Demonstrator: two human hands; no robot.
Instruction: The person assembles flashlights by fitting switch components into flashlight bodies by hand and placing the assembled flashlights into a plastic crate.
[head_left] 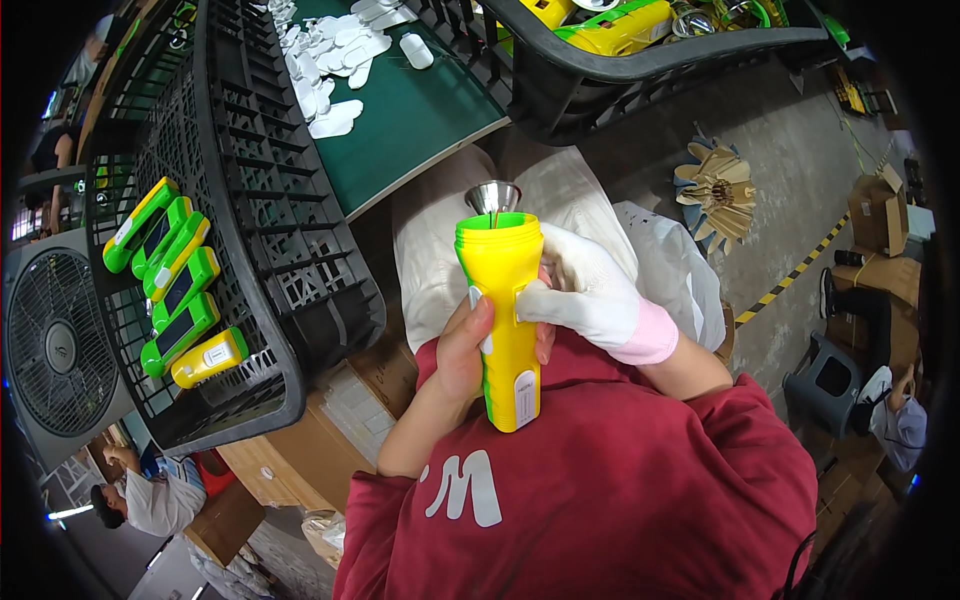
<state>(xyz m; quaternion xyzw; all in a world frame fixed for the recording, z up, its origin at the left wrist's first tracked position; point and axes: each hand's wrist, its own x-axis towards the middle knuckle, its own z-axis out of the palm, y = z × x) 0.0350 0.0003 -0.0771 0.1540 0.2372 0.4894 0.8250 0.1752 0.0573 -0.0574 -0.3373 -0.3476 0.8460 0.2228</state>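
A yellow and green flashlight body (512, 270) stands upright in front of my chest, its threaded end upward and uncapped. Over that end sits a shiny cone-shaped reflector (493, 194), tilted, with thin wires running down from it into the body. My left hand (464, 345), bare, is closed round the left side of the body, thumb by a pale piece on its side. In a white glove with a pink cuff, my right hand (590, 290) grips the body from the right, thumb pressed on its front. The right fingertips behind it are partly hidden.
At left, a black crate (300, 290) holds several green and yellow flashlights (180, 270). White plastic pieces (345, 45) lie on a green tabletop (400, 130). Another black crate (600, 75) with flashlight parts stands at top right. A fan (60, 340) is far left; cardboard boxes (300, 450) stand below.
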